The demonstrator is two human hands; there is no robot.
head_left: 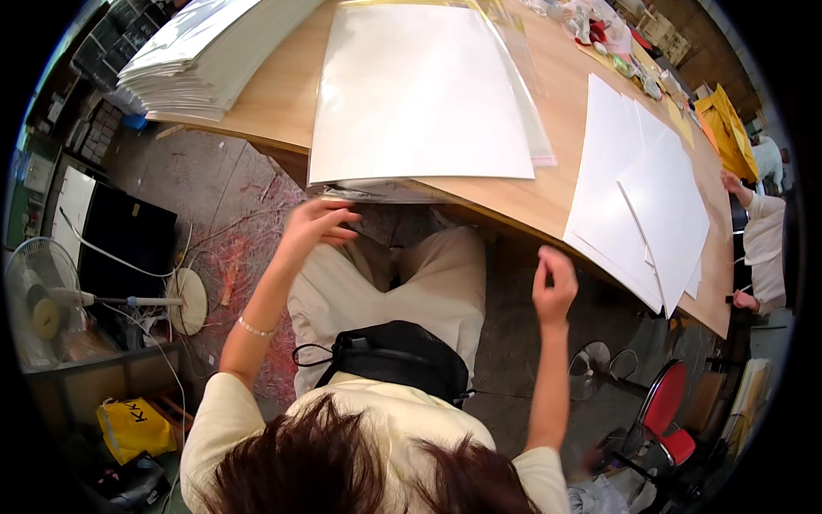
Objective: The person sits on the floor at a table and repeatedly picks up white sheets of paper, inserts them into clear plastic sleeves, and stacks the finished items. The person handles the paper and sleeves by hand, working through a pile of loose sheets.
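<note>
where the white sheet [424, 94] lies: on the counter [278, 98]
sheet's handling: probably light, slippery, creasable; take opposite edges
left hand [315, 227]: loosely spread, beside the counter
right hand [556, 287]: curled; cannot tell if pinching

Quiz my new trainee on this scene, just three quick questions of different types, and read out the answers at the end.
1. True or false: the bracelet is worn on the person's right side.
2. Where on the table do the loosely spread white sheets lie? A, far left; B, middle; C, right side.
3. Which hand is nearer the tall paper stack?

Key: 1, false, it is on the left. 2, C. 3, the left hand.
</note>
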